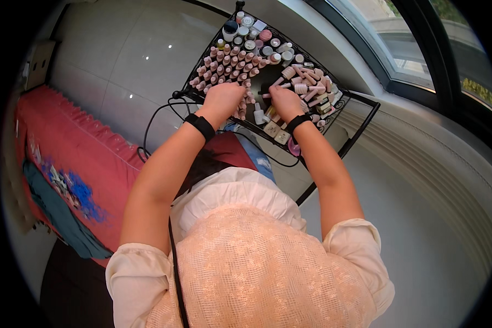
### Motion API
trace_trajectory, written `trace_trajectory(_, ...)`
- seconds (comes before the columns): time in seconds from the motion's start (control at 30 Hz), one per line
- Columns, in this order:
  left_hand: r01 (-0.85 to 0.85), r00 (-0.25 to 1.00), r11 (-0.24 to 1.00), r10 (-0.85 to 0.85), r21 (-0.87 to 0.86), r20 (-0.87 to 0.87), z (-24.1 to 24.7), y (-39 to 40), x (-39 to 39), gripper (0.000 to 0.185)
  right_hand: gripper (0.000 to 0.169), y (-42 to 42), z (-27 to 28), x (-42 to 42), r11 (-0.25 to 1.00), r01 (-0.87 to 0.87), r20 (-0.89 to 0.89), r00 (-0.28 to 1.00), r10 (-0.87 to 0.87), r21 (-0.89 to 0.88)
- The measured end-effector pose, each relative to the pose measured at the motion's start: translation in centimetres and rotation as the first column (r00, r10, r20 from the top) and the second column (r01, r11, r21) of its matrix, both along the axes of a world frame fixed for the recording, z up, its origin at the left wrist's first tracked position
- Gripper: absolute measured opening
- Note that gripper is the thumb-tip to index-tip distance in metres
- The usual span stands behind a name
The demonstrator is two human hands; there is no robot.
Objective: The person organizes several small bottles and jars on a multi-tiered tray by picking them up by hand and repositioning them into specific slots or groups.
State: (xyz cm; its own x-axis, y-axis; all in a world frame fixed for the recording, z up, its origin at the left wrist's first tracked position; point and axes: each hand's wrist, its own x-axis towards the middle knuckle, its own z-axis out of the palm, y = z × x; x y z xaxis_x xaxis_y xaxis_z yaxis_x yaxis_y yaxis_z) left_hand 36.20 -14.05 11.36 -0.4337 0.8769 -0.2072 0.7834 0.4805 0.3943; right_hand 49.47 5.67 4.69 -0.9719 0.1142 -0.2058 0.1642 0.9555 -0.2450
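Note:
My left hand is over the near edge of upright pink-capped bottles, packed in rows on a black metal rack; its fingertips touch or nearly touch bottles there, and I cannot tell whether it grips one. My right hand is curled at the left side of a heap of pink-capped nail polish bottles, many lying on their sides. Slim pink caps stick out by its fingers, but its hold is unclear. Between the hands stands a white dropper-style bottle. Square boxes lie near the right wrist.
Small jars crowd the rack's far end. A black cable loops at the rack's left, above the tiled floor. A red cloth-covered surface with a dark green cloth is at left. A window and pale curtain border the right.

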Motion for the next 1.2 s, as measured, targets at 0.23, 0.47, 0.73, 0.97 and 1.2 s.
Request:
trace_trajectory(0.23, -0.070, 0.997, 0.997, 0.071, -0.015, 0.043, -0.3, 0.5, -0.8, 0.017, 0.019, 0.7, 2.9, -0.3, 0.944, 0.241, -0.098, 0.958, -0.269, -0.227)
trace_trajectory(0.47, -0.035, 0.999, 0.997, 0.038, 0.073, -0.038, -0.4, 1.6, -1.1, 0.013, 0.029, -1.5, 2.2, -3.1, 0.867, 0.373, -0.130, 0.892, -0.433, -0.330)
trace_trajectory(0.73, 0.002, 1.000, 1.000, -0.002, 0.003, -0.029, -1.4, 2.4, -1.7, 0.010, 0.035, -3.2, 2.0, -3.9, 0.833, 0.449, -0.039, 0.873, -0.486, -0.322)
trace_trajectory(0.97, 0.007, 0.999, 0.999, -0.004, 0.039, -0.054, -2.1, 2.5, -1.7, 0.008, 0.041, -4.2, 2.9, -4.2, 0.752, 0.495, 0.053, 0.848, -0.527, -0.435)
trace_trajectory(1.2, 0.041, 0.998, 0.997, -0.038, 0.070, -0.051, -2.0, 3.6, -1.8, 0.007, 0.045, -3.7, 1.6, -4.0, 0.614, 0.537, 0.132, 0.804, -0.580, -0.578)
